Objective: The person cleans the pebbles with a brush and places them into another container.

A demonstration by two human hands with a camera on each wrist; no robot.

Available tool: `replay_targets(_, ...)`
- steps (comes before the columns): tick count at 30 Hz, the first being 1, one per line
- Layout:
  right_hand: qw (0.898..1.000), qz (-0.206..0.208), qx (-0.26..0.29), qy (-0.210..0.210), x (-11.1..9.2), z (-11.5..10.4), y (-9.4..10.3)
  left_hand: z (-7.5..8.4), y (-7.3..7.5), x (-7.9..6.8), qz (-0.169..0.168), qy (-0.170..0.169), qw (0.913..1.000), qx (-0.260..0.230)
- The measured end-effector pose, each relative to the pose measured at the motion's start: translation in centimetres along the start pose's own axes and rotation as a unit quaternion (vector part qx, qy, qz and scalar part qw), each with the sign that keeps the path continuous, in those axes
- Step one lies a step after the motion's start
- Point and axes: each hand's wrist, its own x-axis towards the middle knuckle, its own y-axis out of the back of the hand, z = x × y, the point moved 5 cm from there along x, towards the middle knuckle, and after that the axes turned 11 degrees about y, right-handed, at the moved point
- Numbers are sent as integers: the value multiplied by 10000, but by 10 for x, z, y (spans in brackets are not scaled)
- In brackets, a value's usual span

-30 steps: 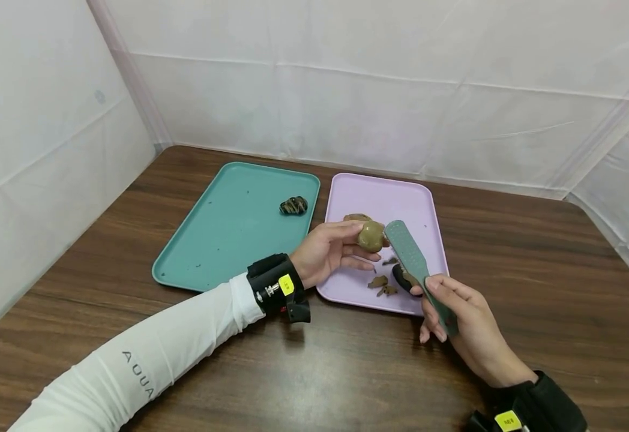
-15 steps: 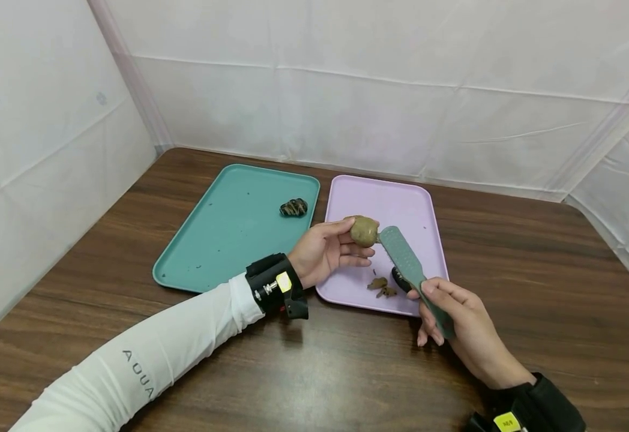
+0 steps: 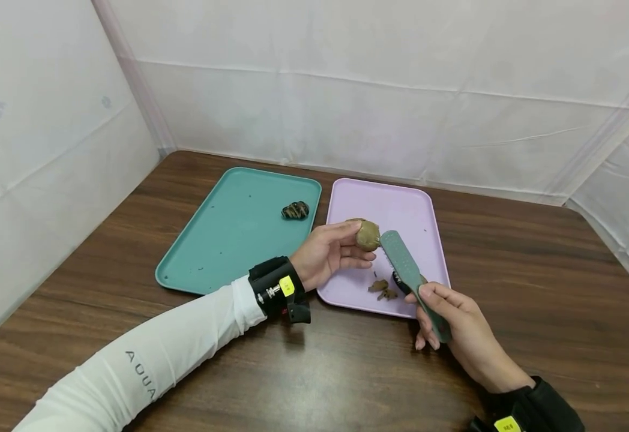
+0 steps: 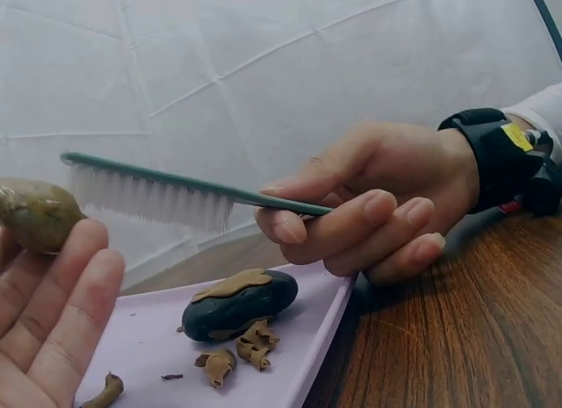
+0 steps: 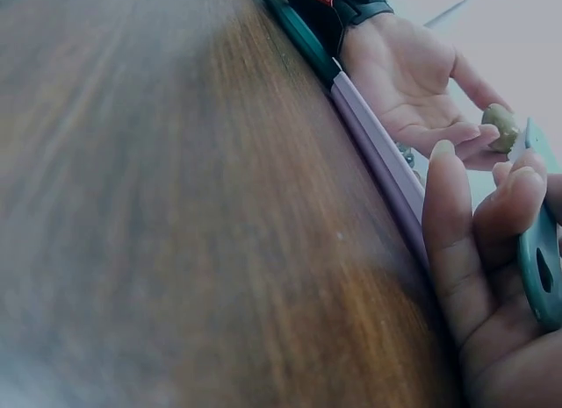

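My left hand (image 3: 329, 249) pinches a smooth olive-brown stone (image 3: 368, 235) over the lilac tray (image 3: 385, 201), its lower fingers spread below. In my right hand (image 3: 455, 324) is a green brush (image 3: 403, 255), gripped by the handle between thumb and fingers. The left wrist view shows the white bristles (image 4: 154, 197) facing down, the brush's far end right at the stone's side. Beneath it on the lilac tray lies a dark oval stone (image 4: 241, 311), partly coated in brown clay, with curled clay scraps (image 4: 255, 344) beside it.
A teal tray (image 3: 228, 234) stands left of the lilac one, with a dark striped stone (image 3: 295, 210) near its right edge and small specks on it. The brown wooden table (image 3: 536, 288) carries both. White sheeting (image 3: 347, 108) hangs behind.
The olive-brown stone has shifted slightly left, then a little back right, still in my left hand. The brush has moved slightly left and down with my right hand, staying close to it.
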Motion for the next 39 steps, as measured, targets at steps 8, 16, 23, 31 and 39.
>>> replay_targets(8,9997,53,119,-200,-2,5,7,-5,3,3,87,-80,9999,-93)
replay_targets(16,9971,135,405,629,2,-4,26,-3,6,5,117,-268,9995,150)
replay_targets(23,9927,680,421,898,7,-11,50,5,11,2,286,-586,9968,468)
replay_targets(31,9898,938,468,967,10,-18,68,50,30,0,1021,-1355,9821,817)
replay_targets(39,9828,1024,966,1198,5,-27,88,85,57,-3,1725,-1797,9650,820)
